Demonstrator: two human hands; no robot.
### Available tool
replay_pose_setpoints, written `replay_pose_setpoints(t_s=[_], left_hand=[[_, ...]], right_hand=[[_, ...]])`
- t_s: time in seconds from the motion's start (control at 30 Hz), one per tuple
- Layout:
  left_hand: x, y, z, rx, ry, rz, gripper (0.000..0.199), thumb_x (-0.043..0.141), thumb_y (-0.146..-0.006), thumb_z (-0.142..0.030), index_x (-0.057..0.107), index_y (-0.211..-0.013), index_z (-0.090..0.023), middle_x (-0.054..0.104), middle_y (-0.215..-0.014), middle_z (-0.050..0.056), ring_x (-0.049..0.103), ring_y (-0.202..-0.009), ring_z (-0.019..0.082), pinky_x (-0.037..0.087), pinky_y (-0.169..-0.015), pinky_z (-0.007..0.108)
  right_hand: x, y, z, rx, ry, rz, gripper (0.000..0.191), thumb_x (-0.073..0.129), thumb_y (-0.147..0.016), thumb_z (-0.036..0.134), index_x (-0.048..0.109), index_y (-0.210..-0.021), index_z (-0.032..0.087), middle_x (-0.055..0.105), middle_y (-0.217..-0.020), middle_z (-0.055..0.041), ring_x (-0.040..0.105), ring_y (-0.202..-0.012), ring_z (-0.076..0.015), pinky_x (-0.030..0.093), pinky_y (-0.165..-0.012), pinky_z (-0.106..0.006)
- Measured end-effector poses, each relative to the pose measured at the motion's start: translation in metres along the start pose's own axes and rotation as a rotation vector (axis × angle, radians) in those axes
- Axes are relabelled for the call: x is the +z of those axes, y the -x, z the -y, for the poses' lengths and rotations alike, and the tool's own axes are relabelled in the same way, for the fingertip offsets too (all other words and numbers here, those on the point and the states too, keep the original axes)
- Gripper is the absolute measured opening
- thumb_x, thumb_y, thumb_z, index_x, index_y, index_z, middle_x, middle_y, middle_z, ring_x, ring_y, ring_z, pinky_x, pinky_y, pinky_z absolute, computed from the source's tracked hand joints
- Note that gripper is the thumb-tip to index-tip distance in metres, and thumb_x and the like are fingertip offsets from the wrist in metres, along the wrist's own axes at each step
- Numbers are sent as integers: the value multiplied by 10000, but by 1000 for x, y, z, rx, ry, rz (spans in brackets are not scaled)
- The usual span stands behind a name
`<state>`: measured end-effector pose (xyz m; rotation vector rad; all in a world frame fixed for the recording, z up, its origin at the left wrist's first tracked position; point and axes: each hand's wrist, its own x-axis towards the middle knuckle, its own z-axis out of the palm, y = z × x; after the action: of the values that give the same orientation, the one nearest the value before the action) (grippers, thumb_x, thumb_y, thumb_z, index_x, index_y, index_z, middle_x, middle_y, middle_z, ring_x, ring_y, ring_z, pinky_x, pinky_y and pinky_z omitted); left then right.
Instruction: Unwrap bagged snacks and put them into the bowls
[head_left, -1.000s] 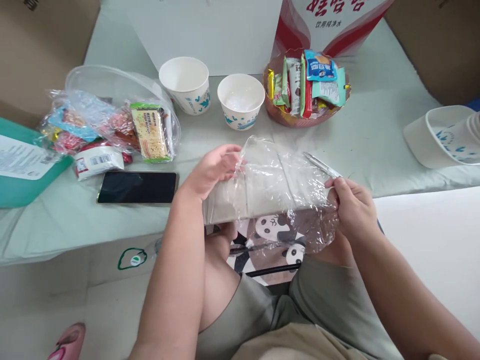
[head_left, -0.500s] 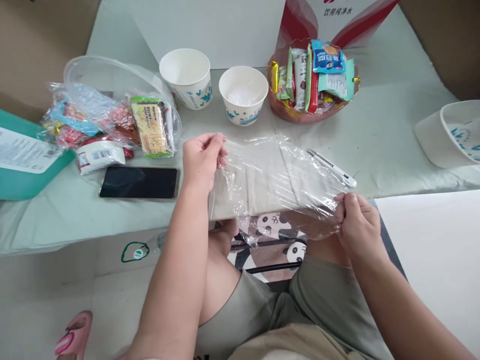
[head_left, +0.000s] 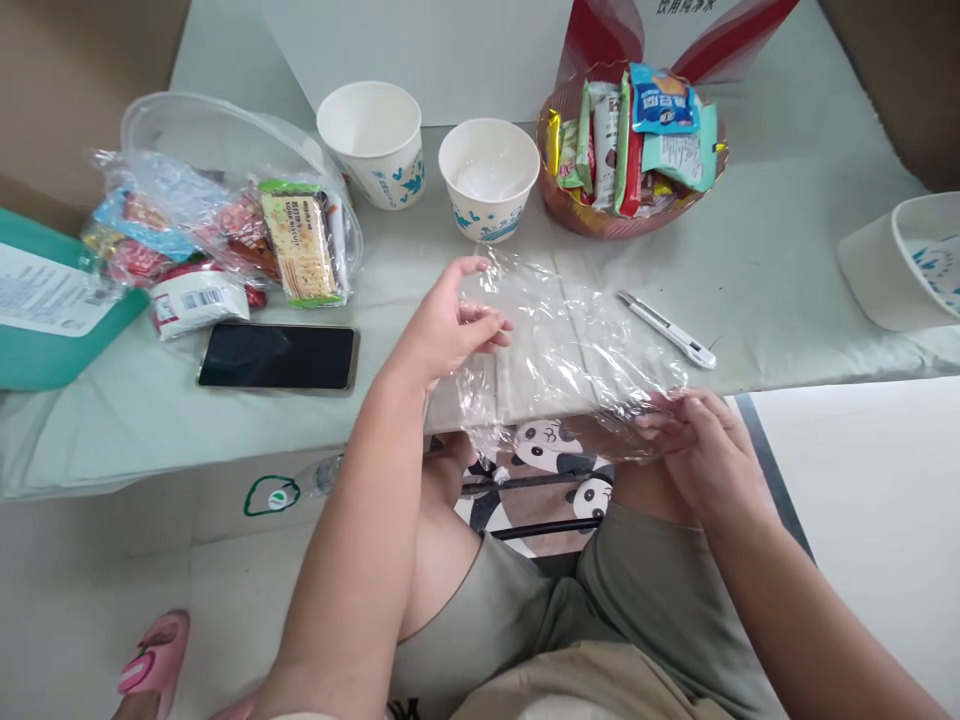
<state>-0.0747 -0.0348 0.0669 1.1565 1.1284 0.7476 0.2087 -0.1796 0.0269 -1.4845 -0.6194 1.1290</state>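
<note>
Parted loosely, the index finger and thumb of the left hand stand with a gap between them at the far left corner of a clear, crinkled sheet of plastic film; from where I stand I cannot tell whether any film is caught there. Across from it, the right hand has thumb and fingers pressed together on the film's right edge, though those fingertips are slightly blurred. Going by the head view, the only one to go on, the film spreads between both hands over the front edge of the table covered in pale green cloth, its near side hanging past that edge. I'd call the handling of it midway: it is opened out, yet wrinkled, neither smoothed nor folded, and not put down. A slim white utility knife lies just beside it, in neither hand. Beyond the film, a wide white paper cup with blue print and a shorter white paper cup both stand upright and uncovered. Snack packets already fill the reddish-brown, see-through bowl, while a soda biscuit packet in green and yellow sits among others at the left, behind a black phone.
</note>
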Motion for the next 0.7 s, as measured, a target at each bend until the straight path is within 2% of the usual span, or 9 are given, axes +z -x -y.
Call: replay_pose_setpoints(t_s=[0.07, 0.13, 0.23, 0.3, 0.4, 0.47, 0.57, 0.63, 0.7], left_hand=[[-4, 1, -5, 18, 40, -39, 716, 736, -794, -228, 453, -1447, -303, 766, -920, 36, 721, -633, 137, 552, -611, 255], [-9, 1, -10, 6, 53, -33, 767, 756, -770, -245, 445, -1466, -327, 771, -916, 32, 666, -539, 105, 505, -539, 231], [-15, 2, -13, -25, 38, -4, 803, 802, -720, -280, 481, -1453, -330, 768, -857, 21, 591, -454, 79, 409, -448, 211], [-19, 2, -12, -32, 30, 27, 850, 836, -693, -319, 478, -1464, -342, 758, -818, 10, 569, -443, 79, 357, -419, 207], [-23, 1, -11, -50, 76, 55, 920, 847, -713, -410, 403, -1517, -362, 741, -784, -3, 591, -480, 90, 345, -428, 196], [-24, 1, -11, -71, 115, 28, 983, 833, -737, -493, 317, -1561, -348, 742, -793, 4, 639, -528, 109, 390, -463, 197], [-24, 1, -12, -49, 105, -22, 1083, 829, -736, -554, 214, -1598, -326, 749, -820, 8, 726, -646, 162, 489, -558, 231], [-22, 1, -11, -3, 74, -15, 1057, 861, -707, -482, 272, -1572, -333, 748, -824, -3, 750, -714, 179, 534, -619, 250], [-19, 0, -9, 45, 53, -7, 865, 872, -675, -390, 470, -1436, -302, 745, -816, -6, 748, -731, 166, 556, -644, 249]], right_hand=[[0, -1, 3, 10, -35, 116, 473, 774, -815, 472, 565, -1204, 302, 800, -928, 2, 773, -681, -170, 621, -629, -278], [0, -5, 7, 29, -43, 215, 711, 767, -810, 519, 430, -1414, 356, 807, -999, -14, 782, -703, -180, 641, -692, -323], [5, -15, 14, 78, 6, 321, 998, 779, -765, 591, 230, -1569, 372, 806, -1041, -41, 774, -676, -199, 640, -706, -389], [12, -20, 18, 101, 62, 377, 1069, 776, -765, 583, 160, -1610, 362, 802, -1001, -32, 752, -622, -198, 628, -660, -396], [24, -21, 24, 65, 147, 373, 840, 759, -826, 478, 355, -1546, 327, 770, -847, 14, 719, -569, -171, 600, -598, -331], [31, -20, 29, -41, 162, 243, 523, 734, -857, 413, 567, -1337, 291, 741, -794, 23, 712, -573, -148, 585, -583, -288], [36, -18, 36, -201, 126, 18, 278, 715, -853, 388, 652, -1089, 256, 737, -821, 14, 683, -544, -116, 578, -564, -269], [36, -17, 40, -245, 94, -64, 258, 724, -837, 368, 661, -1060, 256, 742, -830, 15, 653, -504, -105, 575, -543, -274], [35, -16, 42, -273, 77, -105, 224, 723, -841, 338, 678, -1045, 257, 754, -856, 7, 648, -496, -103, 558, -518, -270]])
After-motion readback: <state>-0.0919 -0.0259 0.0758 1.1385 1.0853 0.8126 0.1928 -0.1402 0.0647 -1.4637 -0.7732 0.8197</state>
